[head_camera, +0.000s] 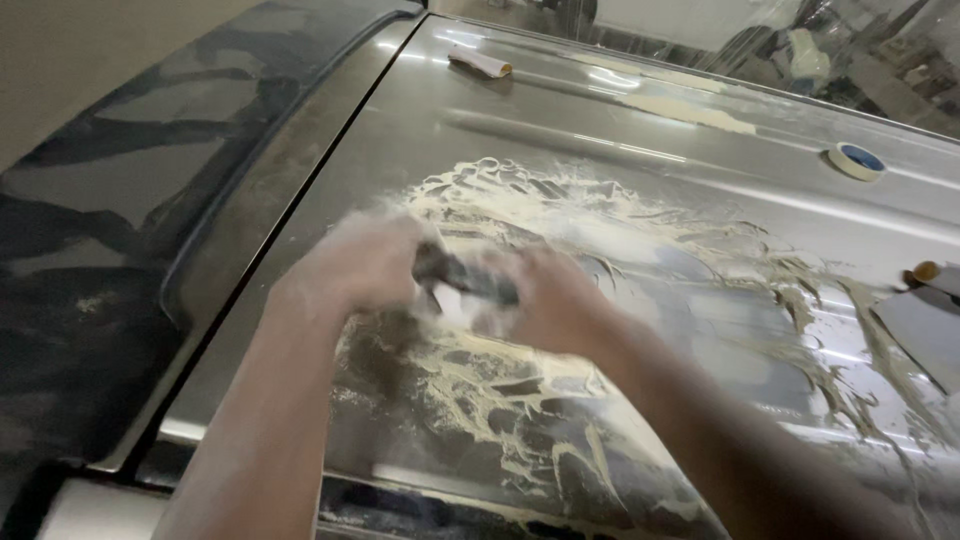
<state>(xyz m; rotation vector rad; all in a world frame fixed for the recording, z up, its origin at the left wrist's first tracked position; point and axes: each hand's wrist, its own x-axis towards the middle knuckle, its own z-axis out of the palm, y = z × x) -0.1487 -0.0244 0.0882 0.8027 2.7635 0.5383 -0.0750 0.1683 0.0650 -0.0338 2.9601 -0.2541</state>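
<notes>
Two bare hands over a silver-grey car panel (640, 170), both blurred by motion. Left hand (355, 265) curled over the left end of a dark sanding block (465, 277), right hand (545, 300) wrapped around its right end, so the block grasped between the two, pressed flat or nearly flat against the metal near the middle of the view; exact finger placement too smeared to make out. Beneath and around the block, a wide patch of cream-coloured body filler (560, 215), streaked and partly rubbed through, spreading right and toward the near edge of the panel. Pale dust on both forearms. At the far edge of the panel, a small folded piece of sandpaper (480, 63) with a yellowish edge, well apart from the hands. Farther right, a roll of masking tape (857, 160) lying flat on the metal. At the right border, a grey flat spreader (925, 320), only partly in view. To the left, a dark glossy window (90, 220) beside a black trim strip (260, 200) running along the panel's edge.
</notes>
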